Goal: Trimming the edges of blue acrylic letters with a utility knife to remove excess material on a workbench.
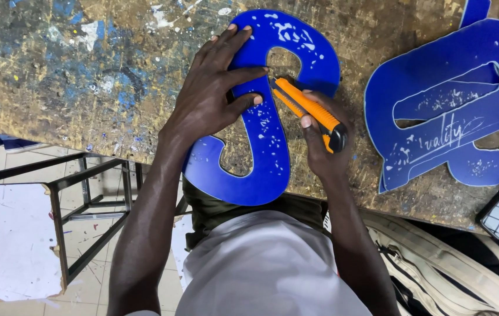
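We see a paint-spattered surface [85, 76] carrying a blue S-shaped cutout [264, 126] at its near edge, with a larger blue cutout [442, 99] well apart to the right. Our left hand [214, 93] lies flat on the S, fingers spread and grasping nothing. Our right hand [322, 143] has its fingers clenched around an orange knife [308, 111], whose tip touches the S's inner edge.

- Left hand [211, 93] spread flat on blue S-shaped cutout [267, 140], pressing it to paint-spattered surface [56, 76].
- Right hand [322, 143] wrapped around orange utility knife [308, 111], tip at cutout's inner curve.
- Larger blue cutout [448, 105] lying to the right.
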